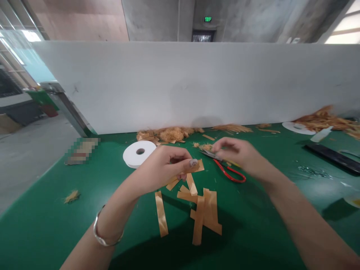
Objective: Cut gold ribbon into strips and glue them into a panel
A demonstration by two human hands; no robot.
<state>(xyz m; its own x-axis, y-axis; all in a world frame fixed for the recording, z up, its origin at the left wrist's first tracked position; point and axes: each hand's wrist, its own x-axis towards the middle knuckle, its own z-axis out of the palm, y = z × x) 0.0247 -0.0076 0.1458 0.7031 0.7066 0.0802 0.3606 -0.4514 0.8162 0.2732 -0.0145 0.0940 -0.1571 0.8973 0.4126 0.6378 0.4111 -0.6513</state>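
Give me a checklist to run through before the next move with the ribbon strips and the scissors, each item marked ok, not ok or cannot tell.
1. Left hand has a ribbon piece pinched at its fingertips: ok.
2. Right hand is on the red-handled scissors: ok for touching; firm grip: cannot tell.
3. Scissors' blades open or closed: cannot tell, the hand hides them.
4. Cut strips lie close below the hands on the green table: ok.
5. Strips lie singly: not ok, several overlap.
6. White tape roll lies apart from both hands: ok.
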